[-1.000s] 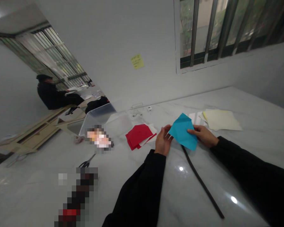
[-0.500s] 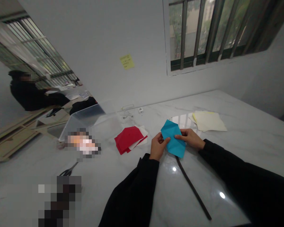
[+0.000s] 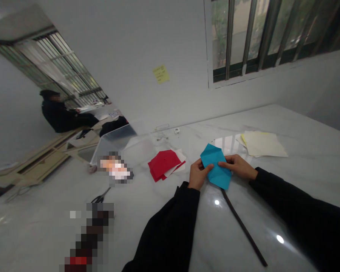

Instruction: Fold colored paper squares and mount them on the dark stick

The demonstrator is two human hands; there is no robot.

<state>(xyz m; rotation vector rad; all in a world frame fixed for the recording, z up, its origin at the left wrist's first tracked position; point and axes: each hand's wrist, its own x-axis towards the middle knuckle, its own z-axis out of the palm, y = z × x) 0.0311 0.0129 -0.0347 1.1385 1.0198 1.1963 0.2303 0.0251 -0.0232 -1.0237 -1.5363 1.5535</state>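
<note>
A creased piece of blue paper (image 3: 216, 166) with an angular outline is held up between my hands above the table. My left hand (image 3: 198, 173) pinches its left edge, thumb on the face turned to me. From the right, my right hand (image 3: 239, 166) grips the opposite edge in the same way. Below the paper a thin dark brown stick (image 3: 243, 226) slants down to the right on the table; its upper end is hidden behind the paper. Left of my hands lie red paper pieces (image 3: 163, 164), stacked over white ones (image 3: 180, 160).
Cream sheets (image 3: 265, 144) lie at the back right of the marble-patterned table (image 3: 306, 181). On the left are scissors (image 3: 100, 197), a clear plastic bin (image 3: 113, 139) and blurred-out items. A small white box (image 3: 176, 130) sits near the wall. A person (image 3: 59, 113) sits far left.
The view has shifted, so everything appears a little further right. My hands keep the same grip on the blue paper, with no clear change in its shape.
</note>
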